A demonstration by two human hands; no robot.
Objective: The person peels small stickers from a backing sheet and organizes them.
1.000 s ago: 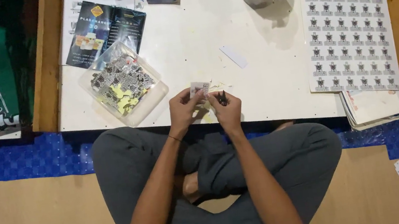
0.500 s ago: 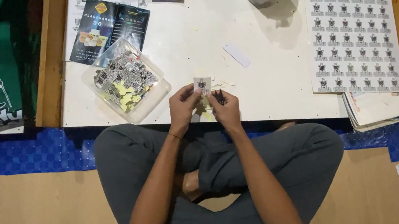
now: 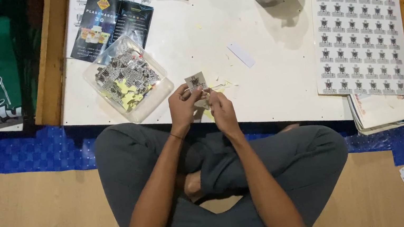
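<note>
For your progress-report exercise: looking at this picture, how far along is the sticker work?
Done: a clear tub on the white table already holds a heap of small cut stickers. In hand: the left hand holds one small sticker while the right hand picks at it. Left: a full sticker sheet lies uncut at the right, with more sheets stacked beneath.

This looks like a small home craft workshop, worked from the floor: a low white table (image 3: 261, 83) with a raw wooden rim sits on blue matting (image 3: 21, 154) over bare boards. A printed sticker sheet (image 3: 360, 41), a clear tub of cut stickers (image 3: 127, 79) and brochures (image 3: 111, 23) cover it.
</note>
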